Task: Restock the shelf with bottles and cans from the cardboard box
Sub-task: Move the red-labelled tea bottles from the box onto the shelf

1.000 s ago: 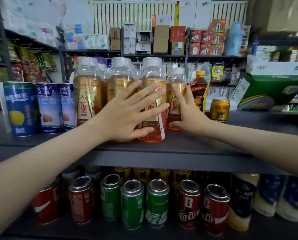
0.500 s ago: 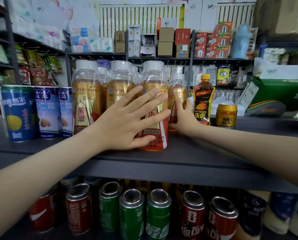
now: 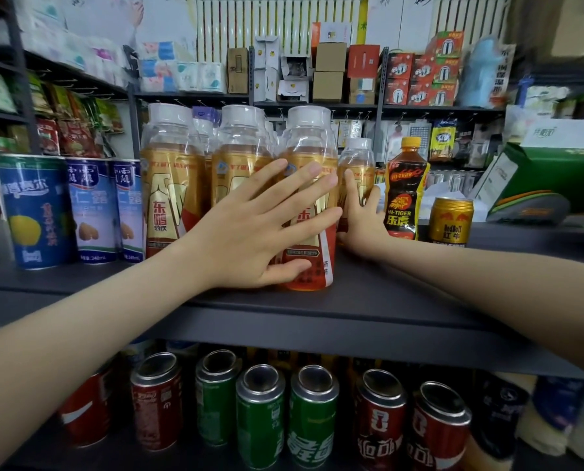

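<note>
Two open hands press on a cluster of clear plastic bottles with gold-and-red labels and white caps (image 3: pixel 239 141), upright on the dark grey metal shelf (image 3: pixel 368 300).

The left hand (image 3: pixel 256 229) is released, its fingers straight and spread across the fronts of the two right-hand bottles of the front row, its thumb near the base of the rightmost. The right hand (image 3: pixel 365 229) reaches further back, fingers straight against a smaller bottle of the same kind (image 3: pixel 356 154), grasping nothing. Just right of it stand a black bottle with a yellow cap (image 3: pixel 406 198) and a gold can (image 3: pixel 450 220). Tall blue cans (image 3: pixel 35 212) stand left of the cluster; red and green cans (image 3: pixel 260 413) line the shelf below.
</note>
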